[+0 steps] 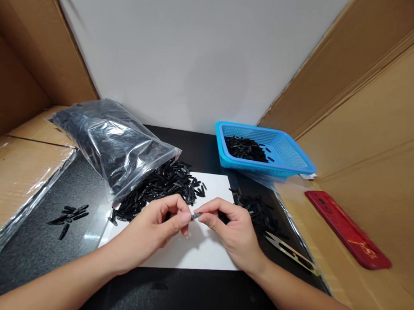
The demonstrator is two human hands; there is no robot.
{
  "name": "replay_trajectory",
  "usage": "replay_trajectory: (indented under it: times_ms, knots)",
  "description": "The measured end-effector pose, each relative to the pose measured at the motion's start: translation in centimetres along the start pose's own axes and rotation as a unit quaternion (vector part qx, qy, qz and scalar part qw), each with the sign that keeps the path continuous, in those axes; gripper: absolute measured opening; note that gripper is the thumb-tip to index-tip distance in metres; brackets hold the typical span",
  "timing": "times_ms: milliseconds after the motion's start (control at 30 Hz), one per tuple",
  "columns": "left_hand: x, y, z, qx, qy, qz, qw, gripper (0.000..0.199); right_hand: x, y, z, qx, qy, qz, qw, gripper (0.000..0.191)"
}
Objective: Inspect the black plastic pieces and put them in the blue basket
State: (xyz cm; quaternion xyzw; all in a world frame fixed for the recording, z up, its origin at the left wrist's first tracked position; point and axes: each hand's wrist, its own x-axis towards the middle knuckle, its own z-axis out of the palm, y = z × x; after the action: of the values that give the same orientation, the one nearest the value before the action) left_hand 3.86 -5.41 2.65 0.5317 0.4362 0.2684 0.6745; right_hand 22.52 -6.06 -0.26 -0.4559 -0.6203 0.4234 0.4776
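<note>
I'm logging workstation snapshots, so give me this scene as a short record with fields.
left hand: pinching a small black piece
right hand: at the piece's other end
below hands: white sheet on dark tabletop
main pile: black pieces beside clear bag
small group: left of sheet
basket: blue, holding black pieces
right of sheet: dark pile, snips

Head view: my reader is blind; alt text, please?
Left hand and right hand pinch a slender black piece over a flat white sheet. Beyond lie a heap of black pieces, a bulging clear plastic bag and a blue plastic basket.
</note>
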Motion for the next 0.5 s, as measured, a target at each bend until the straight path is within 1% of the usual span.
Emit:
replay_trajectory:
  times_ms: [67,100,167,200,367,500]
  knots:
    - [-0.06,-0.05,-0.12,-0.061,-0.003,-0.025,0.998,0.007,0.08,0.04,-0.06,0.010,0.006,0.010,1.000,0.026]
    - [-0.09,-0.09,-0.18,-0.088,-0.004,-0.034,0.996,0.005,0.11,0.06,-0.08,0.017,0.006,0.015,1.000,0.025]
    - [-0.15,-0.16,-0.27,-0.122,-0.003,-0.044,0.992,0.017,0.16,0.10,-0.08,0.030,0.005,0.023,0.999,0.025]
    - [-0.16,-0.20,-0.28,-0.129,0.001,-0.047,0.990,0.019,0.17,0.11,-0.06,0.035,0.006,0.025,0.999,0.024]
    - [-0.16,-0.34,-0.04,-0.149,0.023,-0.060,0.987,0.021,0.16,0.18,0.03,0.043,0.008,0.024,0.999,0.024]
    - [-0.04,-0.48,0.00,-0.141,0.008,-0.054,0.988,0.019,0.09,0.49,-0.01,0.028,0.016,0.018,0.999,0.024]
